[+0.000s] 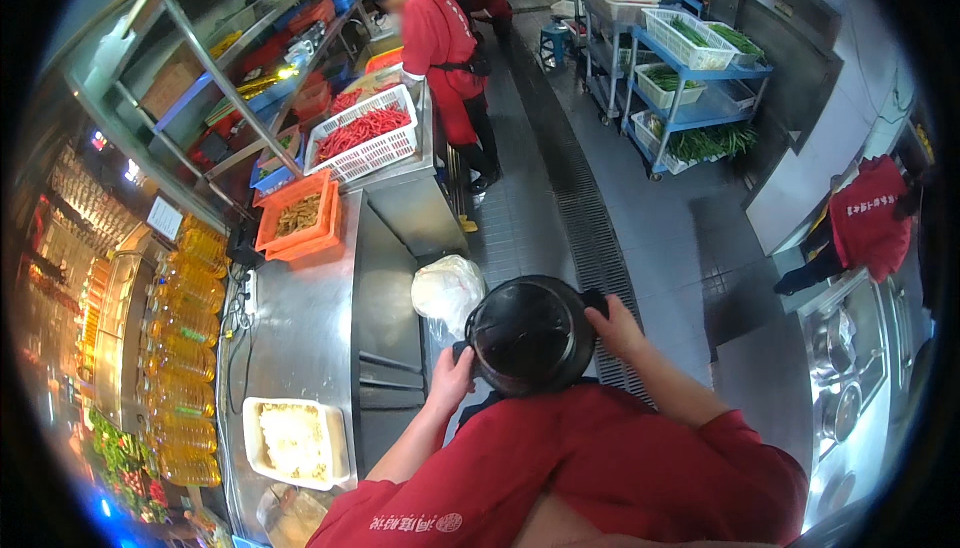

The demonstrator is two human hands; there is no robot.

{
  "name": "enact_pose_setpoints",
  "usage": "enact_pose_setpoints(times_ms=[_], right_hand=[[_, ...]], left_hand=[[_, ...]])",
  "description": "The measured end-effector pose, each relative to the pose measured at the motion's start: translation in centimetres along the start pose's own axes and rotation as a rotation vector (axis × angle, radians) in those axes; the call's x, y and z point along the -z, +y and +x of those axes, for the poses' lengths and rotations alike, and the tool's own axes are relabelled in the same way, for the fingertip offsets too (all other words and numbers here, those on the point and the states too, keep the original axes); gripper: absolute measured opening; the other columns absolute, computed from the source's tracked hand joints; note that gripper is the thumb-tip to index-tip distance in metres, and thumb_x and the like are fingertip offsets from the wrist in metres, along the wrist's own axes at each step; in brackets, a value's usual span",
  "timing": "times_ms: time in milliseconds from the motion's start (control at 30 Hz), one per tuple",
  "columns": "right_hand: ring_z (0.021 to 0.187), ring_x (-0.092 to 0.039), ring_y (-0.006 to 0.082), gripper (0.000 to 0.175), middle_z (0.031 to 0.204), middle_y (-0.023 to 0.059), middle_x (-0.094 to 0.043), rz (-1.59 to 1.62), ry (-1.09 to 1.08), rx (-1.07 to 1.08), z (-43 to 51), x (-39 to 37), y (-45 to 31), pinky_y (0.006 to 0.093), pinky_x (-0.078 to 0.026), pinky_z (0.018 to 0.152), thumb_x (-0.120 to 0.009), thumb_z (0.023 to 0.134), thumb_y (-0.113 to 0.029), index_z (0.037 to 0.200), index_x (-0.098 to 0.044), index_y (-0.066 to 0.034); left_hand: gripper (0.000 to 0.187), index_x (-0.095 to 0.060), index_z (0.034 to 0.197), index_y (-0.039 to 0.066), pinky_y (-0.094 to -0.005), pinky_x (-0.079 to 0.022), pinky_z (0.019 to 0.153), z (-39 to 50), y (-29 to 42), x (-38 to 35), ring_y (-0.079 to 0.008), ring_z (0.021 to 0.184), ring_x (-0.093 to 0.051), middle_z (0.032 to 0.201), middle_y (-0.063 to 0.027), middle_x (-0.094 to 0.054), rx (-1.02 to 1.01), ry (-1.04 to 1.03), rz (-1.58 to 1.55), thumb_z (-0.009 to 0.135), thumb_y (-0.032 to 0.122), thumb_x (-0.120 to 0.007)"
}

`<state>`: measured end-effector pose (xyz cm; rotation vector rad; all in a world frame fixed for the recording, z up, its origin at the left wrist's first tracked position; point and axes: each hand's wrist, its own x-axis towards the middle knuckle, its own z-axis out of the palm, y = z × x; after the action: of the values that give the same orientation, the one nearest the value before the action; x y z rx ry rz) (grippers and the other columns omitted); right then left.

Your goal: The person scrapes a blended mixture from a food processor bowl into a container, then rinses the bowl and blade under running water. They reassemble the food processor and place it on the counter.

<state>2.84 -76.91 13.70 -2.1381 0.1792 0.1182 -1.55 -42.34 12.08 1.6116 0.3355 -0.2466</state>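
A dark, round two-handled pot [529, 334] is held close in front of my body, above the floor. My left hand [452, 377] grips the handle on its left side, and my right hand [616, 327] grips the black handle on its right. The inside of the pot looks dark; whether a lid covers it or what it holds cannot be told. Just beyond the pot's left rim lies a white plastic bag [448, 287], filled with something, beside the steel counter [300, 338].
Orange baskets [300, 218], a white tub of pale food [296, 441] and oil bottles [180, 353] stand on the left. A co-worker [450, 53] works beside red chillies [367, 132]. Blue carts [697, 83] hold greens; another person [874, 210] is at right. A drain grate [585, 195] crosses the floor.
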Motion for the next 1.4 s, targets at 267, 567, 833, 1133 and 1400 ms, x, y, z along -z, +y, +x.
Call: enact_pose_setpoints(times_ms=[267,567,833,1133,1400], right_hand=[[0.094,-0.067,0.0430,0.047,0.100,0.0267,-0.069,-0.020,0.194,-0.104,21.3,1.9,-2.4,0.0488,-0.051,0.081,-0.068,0.098,-0.039,0.115,-0.060,0.0039],[0.073,-0.063,0.0150,0.034,0.094,0.0056,-0.070,0.602,0.069,-0.332,40.7,2.8,-6.3,0.0311,-0.052,0.063,-0.070,0.098,-0.026,0.119,-0.060,-0.0007],[0.081,-0.069,0.0200,0.053,0.097,0.0118,-0.071,0.323,-0.079,-0.442,69.3,1.3,0.7,0.0336,-0.056,0.068,-0.076,0.094,-0.032,0.125,-0.056,0.0063],[0.081,-0.070,0.0214,0.047,0.096,0.0147,-0.072,0.040,-0.442,-0.275,101.7,-3.2,7.8,0.0370,-0.055,0.073,-0.077,0.093,-0.033,0.119,-0.059,0.0023],[0.094,-0.070,0.0222,0.042,0.110,0.0146,-0.069,0.302,-0.579,-0.555,110.0,-22.5,19.7,0.0361,-0.062,0.077,-0.069,0.100,-0.029,0.124,-0.058,0.0038]], left_hand=[[0.033,-0.058,0.107,-0.002,-0.0363,-0.052,0.069,29.0,8.8,-2.6,-0.0209,0.078,-0.065,0.089,-0.0133,-0.068,-0.178,-0.145,0.207,0.101,0.029,-0.065],[0.047,-0.059,0.117,-0.008,-0.0425,-0.051,0.091,53.9,18.1,-4.6,-0.0351,0.104,-0.068,0.106,-0.0282,-0.070,-0.215,-0.225,0.445,0.100,0.036,-0.065],[0.036,-0.056,0.110,-0.002,-0.0369,-0.049,0.061,77.1,16.9,-8.6,-0.0207,0.070,-0.063,0.082,-0.0135,-0.067,-0.172,-0.143,0.444,0.102,0.032,-0.065],[0.029,-0.050,0.115,0.001,-0.0401,-0.050,0.083,104.3,6.8,-12.3,-0.0266,0.089,-0.063,0.096,-0.0173,-0.066,0.132,0.014,0.114,0.105,0.027,-0.057],[0.035,-0.052,0.125,0.003,-0.0346,-0.050,0.089,119.7,-7.1,-6.7,-0.0187,0.098,-0.061,0.109,-0.0112,-0.067,0.513,0.186,-0.162,0.105,0.029,-0.063]])
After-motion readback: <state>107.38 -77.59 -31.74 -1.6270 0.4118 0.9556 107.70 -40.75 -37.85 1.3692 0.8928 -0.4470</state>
